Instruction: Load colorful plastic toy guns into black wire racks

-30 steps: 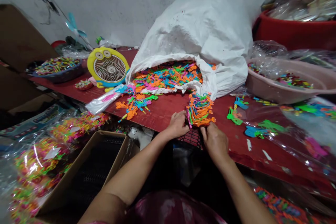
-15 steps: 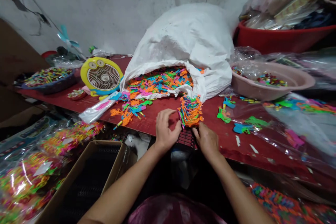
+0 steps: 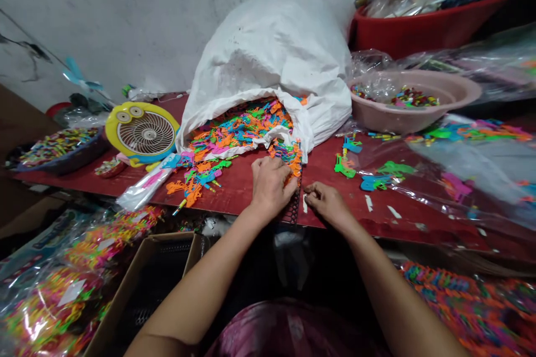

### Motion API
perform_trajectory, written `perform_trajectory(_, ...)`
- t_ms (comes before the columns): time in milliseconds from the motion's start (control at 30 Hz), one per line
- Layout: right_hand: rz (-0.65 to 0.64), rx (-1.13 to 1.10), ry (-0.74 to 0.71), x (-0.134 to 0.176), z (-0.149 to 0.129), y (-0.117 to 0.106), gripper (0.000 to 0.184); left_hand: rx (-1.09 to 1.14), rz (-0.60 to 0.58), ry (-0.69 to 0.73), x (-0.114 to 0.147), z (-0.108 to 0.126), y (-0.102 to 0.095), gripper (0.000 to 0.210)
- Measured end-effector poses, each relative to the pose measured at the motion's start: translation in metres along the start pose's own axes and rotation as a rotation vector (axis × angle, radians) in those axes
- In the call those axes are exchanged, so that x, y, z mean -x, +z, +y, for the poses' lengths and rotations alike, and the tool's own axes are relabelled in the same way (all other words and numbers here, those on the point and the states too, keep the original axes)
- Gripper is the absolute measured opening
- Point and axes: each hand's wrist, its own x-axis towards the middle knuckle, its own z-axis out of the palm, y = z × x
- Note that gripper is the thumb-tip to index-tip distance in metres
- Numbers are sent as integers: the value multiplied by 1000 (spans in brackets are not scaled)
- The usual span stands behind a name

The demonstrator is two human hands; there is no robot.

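My left hand (image 3: 270, 187) lies over the near part of a packed row of small plastic toy guns (image 3: 288, 152), orange, blue, green and pink. Its fingers are bent down onto them, with the tips partly hidden. The row stands on a dark grid rack (image 3: 292, 209) that reaches the table's front edge. Just right of the rack, my right hand (image 3: 329, 203) has its fingers curled and thumb pressed in. Whatever its fingertips may hold is too small to make out. A white sack (image 3: 272, 39) lies behind, its mouth full of similar loose toys (image 3: 247, 125).
Loose toys (image 3: 196, 181) lie on the red table (image 3: 238, 178) at left, beside a yellow fan (image 3: 146, 134). A pink basin (image 3: 402, 106) stands at right below a red tub (image 3: 419, 30). Down at left are a cardboard box (image 3: 146, 279) and filled plastic bags (image 3: 58, 295).
The rack and its row have slid away from me, turning slightly. My left hand has moved forward over the toys. My right hand has come off the row and curled. The view has shifted.
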Motion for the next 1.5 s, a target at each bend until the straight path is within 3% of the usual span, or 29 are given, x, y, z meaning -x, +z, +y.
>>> perform_trajectory(200,34,36,36,1,-12,4,21,-59,-61,1,-5,5,-5,17)
perform_trajectory(333,100,268,-4,3,-30,15,20,-71,-126,-52,-5,8,-8,18)
perform_trajectory(500,82,530,66,3,-46,23,21,-103,-215,-59,-8,10,-14,23)
perform_trajectory(800,-64,594,191,-4,-56,22,23,-137,-297,-84,-16,12,-14,25)
perform_trajectory(1067,-42,623,194,0,-60,25,22,-179,-374,-53,-22,10,-19,29)
perform_trajectory(1333,57,580,135,11,-59,28,19,-207,-321,-20,-18,11,-16,25)
perform_trajectory(1500,122,500,4,32,-45,20,15,-140,-66,21,-4,10,-9,20)
